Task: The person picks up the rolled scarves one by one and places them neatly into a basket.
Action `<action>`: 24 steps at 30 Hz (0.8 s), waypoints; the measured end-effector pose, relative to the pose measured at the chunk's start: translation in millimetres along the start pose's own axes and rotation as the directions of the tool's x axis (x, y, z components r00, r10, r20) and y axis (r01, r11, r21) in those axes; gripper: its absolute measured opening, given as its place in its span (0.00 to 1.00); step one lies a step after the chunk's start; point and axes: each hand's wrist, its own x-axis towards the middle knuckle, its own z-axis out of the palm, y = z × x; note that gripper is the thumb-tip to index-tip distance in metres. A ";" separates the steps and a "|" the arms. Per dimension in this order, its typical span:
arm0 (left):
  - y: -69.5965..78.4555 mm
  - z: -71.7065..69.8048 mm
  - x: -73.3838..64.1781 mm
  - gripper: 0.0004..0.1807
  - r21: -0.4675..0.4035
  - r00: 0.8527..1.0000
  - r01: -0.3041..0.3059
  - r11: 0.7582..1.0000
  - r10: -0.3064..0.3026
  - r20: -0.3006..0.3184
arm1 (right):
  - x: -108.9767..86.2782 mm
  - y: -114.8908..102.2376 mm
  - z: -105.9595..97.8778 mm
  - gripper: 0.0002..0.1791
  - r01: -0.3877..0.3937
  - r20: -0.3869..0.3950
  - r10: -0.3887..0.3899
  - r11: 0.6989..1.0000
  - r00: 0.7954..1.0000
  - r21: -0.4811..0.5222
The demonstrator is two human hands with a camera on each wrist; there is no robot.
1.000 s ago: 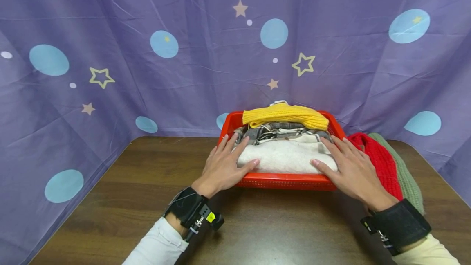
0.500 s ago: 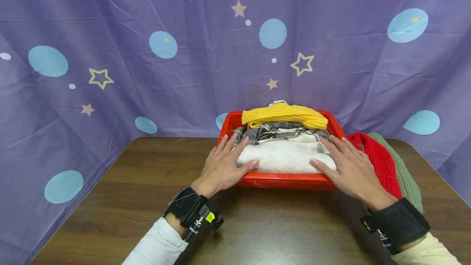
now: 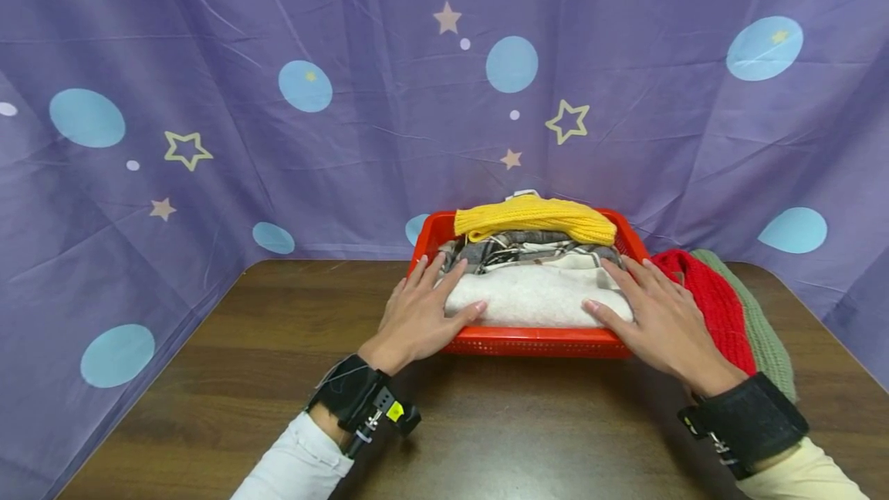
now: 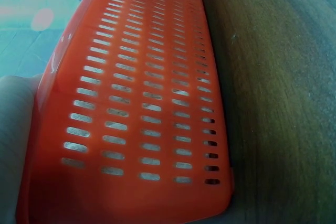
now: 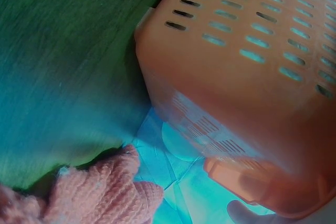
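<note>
A red perforated plastic basket [image 3: 535, 342] stands on the table, packed with folded clothes. My left hand [image 3: 420, 319] lies over its front left corner, fingers spread and thumb on the folded white fuzzy cloth [image 3: 538, 295]. At the opposite front corner, my right hand [image 3: 660, 322] is spread the same way, its thumb tip at the white cloth's right end. Behind that cloth come a grey plaid cloth [image 3: 510, 245] and a yellow ribbed knit [image 3: 535, 214]. The left wrist view is mostly the basket's slotted front wall [image 4: 100, 198]; the right wrist view has its corner [image 5: 194, 66].
Right of the basket, a red knit garment [image 3: 718, 315] and a green knit garment [image 3: 767, 319] lie on the brown wooden table [image 3: 278, 361]. A purple curtain [image 3: 375, 160] with stars and blue dots hangs behind and along the sides.
Both hands keep their places on the basket, and the clothes stay as they were. Only the head view has shifted slightly, moving the scene a little to the left.
</note>
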 end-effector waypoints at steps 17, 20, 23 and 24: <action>-1.5 0.0 -0.3 0.44 -0.001 1.000 0.003 1.000 -0.003 0.004 | 0.5 -1.6 -0.8 0.47 -0.018 0.027 0.018 1.000 0.999 -0.004; -1.5 -0.2 -0.2 0.44 -0.002 1.000 0.002 1.000 -0.002 0.001 | 0.6 -1.9 -1.0 0.47 -0.018 0.028 0.018 1.000 0.999 -0.007; -1.2 -0.4 -0.1 0.44 -0.006 1.000 0.002 1.000 -0.002 0.000 | 0.5 -2.0 -1.4 0.47 -0.017 0.030 0.017 1.000 0.999 -0.010; -1.2 -0.3 -0.1 0.44 -0.007 1.000 0.002 1.000 -0.002 -0.001 | 0.4 -2.0 -1.5 0.47 -0.017 0.032 0.018 1.000 0.999 -0.010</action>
